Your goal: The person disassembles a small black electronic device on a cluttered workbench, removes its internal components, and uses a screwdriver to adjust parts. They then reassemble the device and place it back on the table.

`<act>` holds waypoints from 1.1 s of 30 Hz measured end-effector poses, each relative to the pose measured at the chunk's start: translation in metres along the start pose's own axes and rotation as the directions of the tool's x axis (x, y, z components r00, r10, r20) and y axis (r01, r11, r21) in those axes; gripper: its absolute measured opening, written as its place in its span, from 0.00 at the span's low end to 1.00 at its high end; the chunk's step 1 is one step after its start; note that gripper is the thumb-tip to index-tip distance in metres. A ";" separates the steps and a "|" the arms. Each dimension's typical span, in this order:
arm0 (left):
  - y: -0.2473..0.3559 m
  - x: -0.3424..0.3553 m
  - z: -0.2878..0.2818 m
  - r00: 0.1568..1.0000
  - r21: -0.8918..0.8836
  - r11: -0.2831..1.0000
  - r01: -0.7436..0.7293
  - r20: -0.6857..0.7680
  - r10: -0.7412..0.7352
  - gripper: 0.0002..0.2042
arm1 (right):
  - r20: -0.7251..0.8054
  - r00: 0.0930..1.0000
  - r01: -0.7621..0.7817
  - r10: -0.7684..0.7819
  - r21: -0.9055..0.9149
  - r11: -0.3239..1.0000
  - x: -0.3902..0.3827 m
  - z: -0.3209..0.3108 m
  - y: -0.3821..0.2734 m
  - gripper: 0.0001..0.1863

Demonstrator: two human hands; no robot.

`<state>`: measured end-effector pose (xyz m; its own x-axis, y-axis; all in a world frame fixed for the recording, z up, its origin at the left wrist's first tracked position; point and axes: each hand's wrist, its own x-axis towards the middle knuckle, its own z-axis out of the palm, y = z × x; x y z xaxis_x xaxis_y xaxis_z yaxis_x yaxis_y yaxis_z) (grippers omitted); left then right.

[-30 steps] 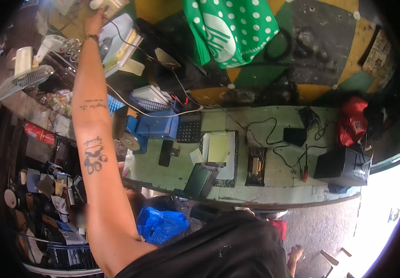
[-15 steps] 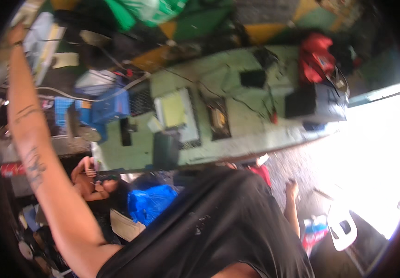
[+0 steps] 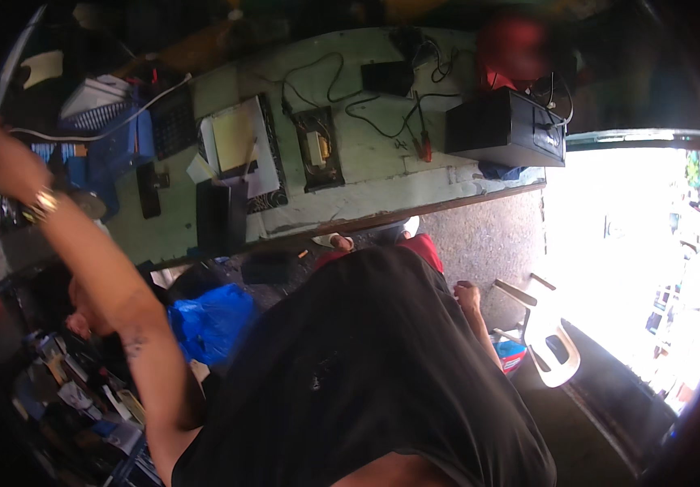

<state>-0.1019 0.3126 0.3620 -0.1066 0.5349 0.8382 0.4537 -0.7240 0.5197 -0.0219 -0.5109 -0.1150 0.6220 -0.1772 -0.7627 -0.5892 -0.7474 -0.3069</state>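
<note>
My left arm reaches across the far left, and my left hand (image 3: 10, 166), with a gold band on the wrist, is raised near a white cable (image 3: 114, 127). Its fingers run into the dark rim, so I cannot make out their grip. Close by it are a blue basket (image 3: 94, 118) and a blue bin (image 3: 127, 144) at the bench's left end. My right hand (image 3: 469, 297) hangs low beside my body, fingers curled in, with nothing visible in it. Farther along the green workbench (image 3: 366, 174) lies an opened black device (image 3: 317, 150) with bare inner parts.
The bench also bears a yellow pad (image 3: 234, 138), a black box (image 3: 220, 215), a red-handled screwdriver (image 3: 425, 148) and a large black case (image 3: 506, 128). Below are a blue plastic bag (image 3: 213, 322) and a white plastic chair (image 3: 551, 345). Another person's arm (image 3: 82, 308) shows behind mine.
My view has shifted, and the bench appears farther left. My left hand has come lower in the picture at the far left. My right hand still hangs at my side.
</note>
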 end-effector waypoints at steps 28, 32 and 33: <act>0.274 -0.592 -0.122 -0.048 0.318 0.878 0.358 0.945 -0.322 0.17 | 0.256 0.941 0.195 -0.220 0.120 0.973 0.248 -0.176 -0.052 0.23; 0.297 -0.590 -0.103 -0.066 0.236 0.904 0.355 0.972 -0.228 0.17 | 0.078 0.963 0.236 -0.258 0.217 0.947 0.231 -0.218 -0.076 0.24; 0.301 -0.589 -0.100 -0.077 0.247 0.909 0.337 0.969 -0.235 0.17 | 0.039 0.965 0.244 -0.261 0.243 0.939 0.228 -0.230 -0.086 0.24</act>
<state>0.0089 -0.2646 0.0412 0.7592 0.5510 -0.3465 0.5944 -0.3701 0.7139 0.2897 -0.6341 -0.1317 0.7336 0.0488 -0.6778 -0.5269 -0.5890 -0.6127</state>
